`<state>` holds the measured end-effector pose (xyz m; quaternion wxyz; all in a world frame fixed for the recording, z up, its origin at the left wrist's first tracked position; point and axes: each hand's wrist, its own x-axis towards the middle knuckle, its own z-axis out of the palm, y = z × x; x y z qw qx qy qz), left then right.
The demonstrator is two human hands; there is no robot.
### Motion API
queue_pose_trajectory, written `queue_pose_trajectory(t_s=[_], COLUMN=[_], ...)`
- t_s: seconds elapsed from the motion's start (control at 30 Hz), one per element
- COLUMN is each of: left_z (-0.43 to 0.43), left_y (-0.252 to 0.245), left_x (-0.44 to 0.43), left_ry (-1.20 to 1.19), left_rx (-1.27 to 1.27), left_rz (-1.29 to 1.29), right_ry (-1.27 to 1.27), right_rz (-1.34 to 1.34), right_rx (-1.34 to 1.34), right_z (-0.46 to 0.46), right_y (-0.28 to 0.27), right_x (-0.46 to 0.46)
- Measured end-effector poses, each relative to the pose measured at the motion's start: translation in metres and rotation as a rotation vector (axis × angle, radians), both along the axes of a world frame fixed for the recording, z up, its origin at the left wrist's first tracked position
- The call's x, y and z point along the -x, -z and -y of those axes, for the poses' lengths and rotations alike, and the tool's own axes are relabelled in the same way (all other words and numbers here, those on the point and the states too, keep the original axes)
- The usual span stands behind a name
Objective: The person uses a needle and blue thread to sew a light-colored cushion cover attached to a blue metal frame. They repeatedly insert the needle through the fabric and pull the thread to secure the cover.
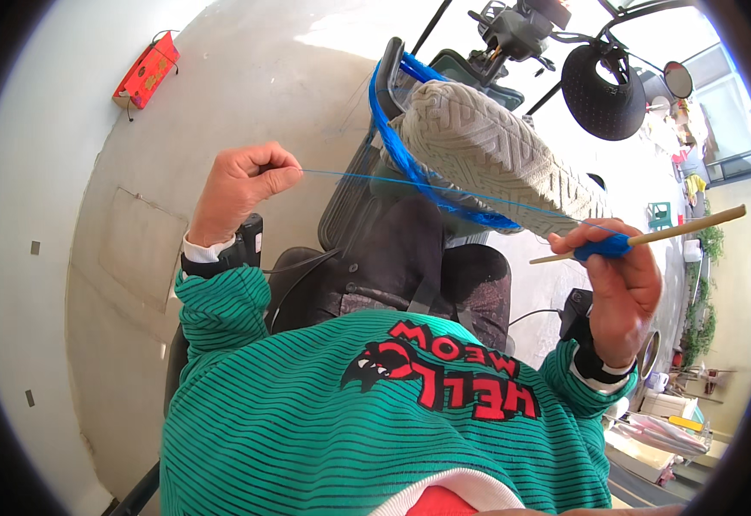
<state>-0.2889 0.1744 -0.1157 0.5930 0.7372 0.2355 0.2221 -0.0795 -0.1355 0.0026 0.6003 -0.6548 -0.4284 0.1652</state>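
Note:
A thin blue thread (466,191) stretches between my two hands. My left hand (240,187) pinches its one end between thumb and fingers. In my right hand (624,290) is a thin wooden stick (688,226) with blue thread wound around its middle. Past my knees, a thick hank of blue thread (404,161) loops around a dark curved frame and a padded seat in patterned beige fabric (498,142). Part of the hank is hidden behind the fabric.
The seat belongs to what looks like a scooter with handlebars (517,32), a black visor (602,90) and a round mirror (678,79). A red box (148,71) lies by the wall at upper left. Cables run from my wrist straps. Plants and household things line the right side.

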Motion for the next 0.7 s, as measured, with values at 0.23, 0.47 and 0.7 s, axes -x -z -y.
queue_pose_trajectory(t_s=[0.23,0.47,0.7], left_z=[-0.059,-0.141,-0.198], left_y=[-0.008,-0.018,-0.022], left_x=[-0.029,-0.102,-0.177], left_ry=[-0.18,-0.318,-0.227], left_rx=[-0.22,-0.367,-0.461], left_rz=[0.04,0.084,0.012], right_ry=[0.186,0.181,0.153], right_rz=[0.078,0.053,-0.068], right_rx=[0.007,0.064,0.041], right_z=[0.013,0.014,0.012], right_y=[-0.026,-0.026,-0.044], right_x=[-0.018,-0.031,-0.061])
